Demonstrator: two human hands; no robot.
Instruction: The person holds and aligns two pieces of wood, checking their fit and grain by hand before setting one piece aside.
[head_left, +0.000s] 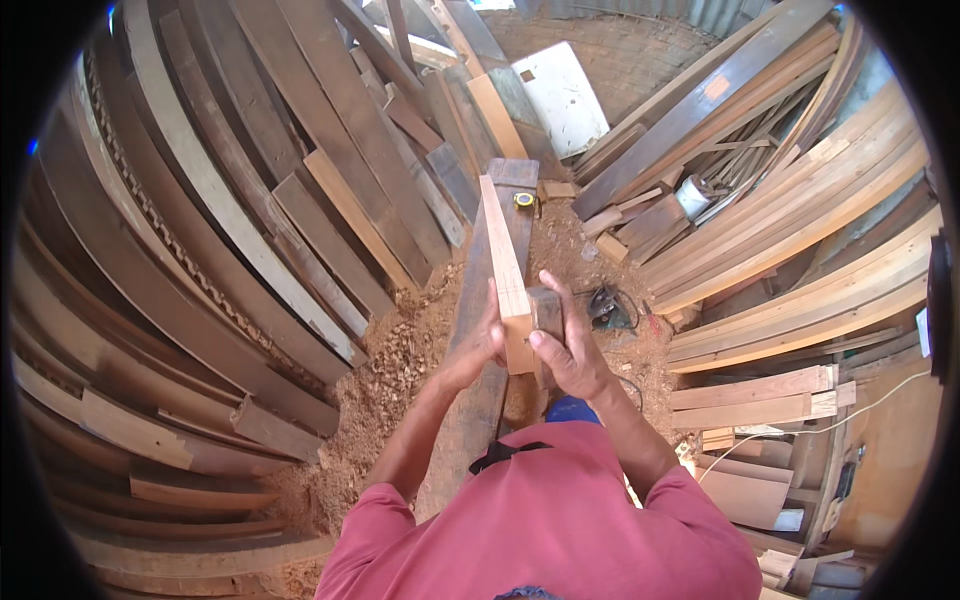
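shirt (pixel 560 510), left grip (pixel 478 348), beam (pixel 507 262) between, right grip (pixel 574 362)

Timber (pixel 510 282), underside hidden

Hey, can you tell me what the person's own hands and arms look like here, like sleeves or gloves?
The left hand and right hand are ungloved. Both forearms are bare, with no watch or bracelet visible, below short pinkish-red fabric sleeves matching the shirt.
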